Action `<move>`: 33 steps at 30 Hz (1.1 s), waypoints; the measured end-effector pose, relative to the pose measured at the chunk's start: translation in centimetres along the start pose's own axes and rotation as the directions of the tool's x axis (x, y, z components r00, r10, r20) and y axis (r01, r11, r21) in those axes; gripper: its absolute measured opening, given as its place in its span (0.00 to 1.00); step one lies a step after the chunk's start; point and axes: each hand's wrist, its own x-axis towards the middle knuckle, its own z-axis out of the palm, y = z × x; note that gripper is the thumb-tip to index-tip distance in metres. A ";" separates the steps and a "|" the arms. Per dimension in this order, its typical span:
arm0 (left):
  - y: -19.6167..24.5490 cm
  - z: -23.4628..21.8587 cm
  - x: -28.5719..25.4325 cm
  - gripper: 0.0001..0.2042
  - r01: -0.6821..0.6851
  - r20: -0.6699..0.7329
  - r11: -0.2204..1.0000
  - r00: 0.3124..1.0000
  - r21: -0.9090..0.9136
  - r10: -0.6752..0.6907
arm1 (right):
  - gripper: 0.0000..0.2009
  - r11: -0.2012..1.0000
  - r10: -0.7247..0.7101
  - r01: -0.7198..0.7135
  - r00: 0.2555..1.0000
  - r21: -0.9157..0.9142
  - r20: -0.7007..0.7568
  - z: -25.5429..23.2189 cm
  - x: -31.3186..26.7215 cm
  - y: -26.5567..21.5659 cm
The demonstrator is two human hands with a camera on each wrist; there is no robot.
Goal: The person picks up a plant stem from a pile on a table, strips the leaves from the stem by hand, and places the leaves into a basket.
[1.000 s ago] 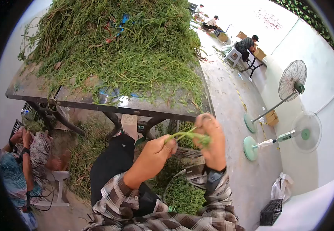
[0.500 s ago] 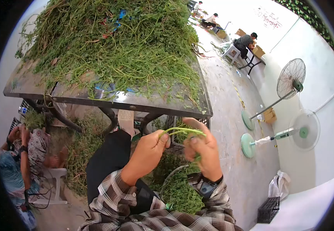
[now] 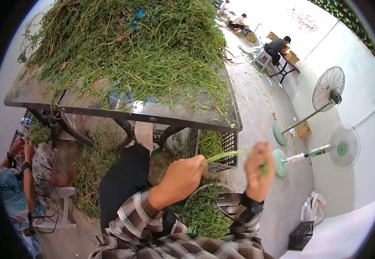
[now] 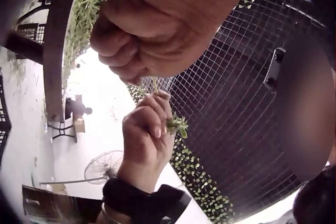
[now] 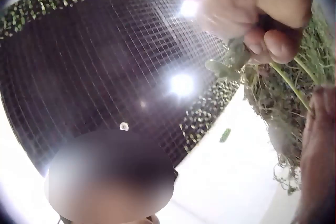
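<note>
Thin green plant stems (image 3: 225, 154) stretch between my two hands over my lap. My left hand (image 3: 179, 180) pinches one end between thumb and curled fingers. Farther right, my blurred right hand (image 3: 259, 172) grips the other end. Small leaves (image 5: 231, 62) poke out of the right fist in the right wrist view, and two stems run from it to the left hand (image 5: 321, 140). In the left wrist view a leafy tip (image 4: 179, 126) sticks out beside the right fingers. Below the hands sits a round container filled with green sprigs (image 3: 207, 216).
A large heap of leafy stems (image 3: 131, 56) covers the dark table (image 3: 187, 123) ahead. Under it stands a black crate (image 3: 230, 149) with more stems. Two fans (image 3: 329, 90) stand at right. A seated person (image 3: 36, 172) works at left, and loose stems (image 3: 90, 172) lie on the floor.
The right hand came down and in toward the left, then swung out to the right, gripping the leafy end. The left hand has shifted slightly right and down, still pinching the stems.
</note>
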 end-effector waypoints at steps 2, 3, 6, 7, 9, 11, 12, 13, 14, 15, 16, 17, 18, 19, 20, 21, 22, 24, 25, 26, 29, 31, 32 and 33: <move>-0.6 -0.9 -0.3 0.13 0.094 -0.094 0.995 0.991 0.030 -0.091 | 0.08 0.972 -0.105 0.055 0.971 0.227 0.215 -5.1 2.0 -3.0; -0.2 -1.6 -0.3 0.15 0.133 -0.106 0.991 0.985 -0.021 -0.135 | 0.08 0.979 -0.124 0.082 0.967 0.187 0.223 -7.8 3.1 -4.5; 0.7 -2.6 -0.6 0.14 0.151 -0.127 0.974 0.977 -0.167 -0.173 | 0.06 0.950 -0.188 0.182 0.982 -0.255 0.001 -13.0 2.8 -3.9; 0.5 -2.6 -0.5 0.14 0.149 -0.134 0.974 0.976 -0.172 -0.173 | 0.06 0.770 -0.318 0.134 0.928 -0.624 -0.193 -14.4 2.0 -3.6; 0.0 -2.0 -0.4 0.17 0.095 -0.137 0.925 0.978 -0.369 -0.156 | 0.10 0.119 -0.101 -0.013 0.995 -0.993 -0.025 -20.9 0.1 -3.2; -0.1 -1.8 -0.3 0.16 0.090 -0.117 0.904 0.981 -0.419 -0.152 | 0.14 -0.512 0.007 -0.031 0.999 -0.859 -0.040 -26.2 -2.6 -1.8; 0.0 -1.7 -0.2 0.16 0.083 -0.095 0.887 0.986 -0.455 -0.141 | 0.16 -0.520 0.013 0.000 1.000 -0.854 -0.008 -27.9 -3.7 -1.4; 0.0 -1.6 -0.1 0.16 0.079 -0.097 0.885 0.986 -0.459 -0.138 | 0.16 -0.475 -0.028 0.006 0.999 -0.880 0.022 -27.8 -4.2 -1.3; 0.0 -1.6 0.0 0.16 0.130 -0.056 0.856 0.982 -0.500 -0.181 | 0.15 -0.427 -0.067 0.015 0.997 -0.904 0.048 -27.7 -4.6 -0.8; 0.1 -1.5 -0.1 0.16 0.186 -0.007 0.825 0.974 -0.534 -0.225 | 0.15 -0.424 -0.067 0.012 0.997 -0.905 0.044 -26.2 -4.7 -0.5; 0.0 -1.2 -0.1 0.16 0.194 0.001 0.827 0.974 -0.528 -0.227 | 0.15 -0.163 -0.028 -0.005 1.000 -0.987 -0.001 -23.3 -4.1 -0.1; -0.1 -0.9 0.0 0.16 0.173 0.018 0.825 0.981 -0.537 -0.194 | 0.14 0.112 0.018 -0.033 0.999 -0.993 -0.031 -20.1 -3.4 0.3; -0.3 -0.7 0.1 0.16 0.150 0.030 0.823 0.987 -0.548 -0.159 | 0.13 0.211 0.061 -0.006 0.998 -0.978 0.007 -16.6 -3.0 0.9; -0.4 -0.5 0.1 0.16 0.150 0.032 0.827 0.987 -0.542 -0.159 | 0.13 0.308 0.101 0.020 0.993 -0.951 0.054 -12.9 -2.6 1.4; -0.5 -0.3 0.1 0.15 0.151 0.070 0.846 0.989 -0.511 -0.134 | 0.13 0.423 0.118 0.066 0.985 -0.904 0.126 -9.2 -2.6 2.0; -0.5 -0.2 0.0 0.15 0.149 0.108 0.865 0.988 -0.478 -0.111 | 0.14 0.533 0.126 0.105 0.971 -0.840 0.202 -6.2 -2.5 2.6; -0.5 -0.2 -0.1 0.15 0.149 0.104 0.869 0.988 -0.472 -0.113 | 0.14 0.539 0.127 0.107 0.970 -0.836 0.207 -4.1 -2.3 3.3; -0.5 -0.2 -0.2 0.16 0.177 0.180 0.863 0.978 -0.474 -0.101 | 0.14 0.763 0.199 0.120 0.891 -0.635 0.408 -1.3 -2.0 4.6; -0.8 0.1 -0.2 0.16 0.149 0.166 0.830 0.984 -0.537 -0.069 | 0.14 0.768 0.199 0.120 0.889 -0.630 0.413 -0.6 -1.8 5.2; -0.8 -0.1 -0.2 0.16 0.150 0.163 0.833 0.984 -0.533 -0.072 | 0.12 0.856 0.215 0.026 0.891 -0.517 0.400 0.0 -1.8 5.8; 0.1 -1.0 -0.5 0.17 0.140 0.080 0.796 0.990 -0.589 -0.115 | 0.12 0.928 0.215 -0.071 0.904 -0.364 0.370 1.0 -1.8 6.7; 0.1 -1.4 -0.4 0.19 0.151 0.006 0.798 0.983 -0.583 -0.182 | 0.13 0.941 0.169 -0.066 0.941 -0.332 0.293 1.1 -2.3 7.1; -0.1 -1.6 -0.4 0.19 0.153 0.002 0.795 0.982 -0.587 -0.187 | 0.13 0.939 0.177 -0.072 0.940 -0.336 0.293 0.8 -2.4 6.9; -0.3 -1.8 -0.5 0.20 0.126 -0.090 0.775 0.969 -0.620 -0.230 | 0.12 0.974 0.066 -0.024 0.982 -0.225 0.178 0.2 -2.4 6.3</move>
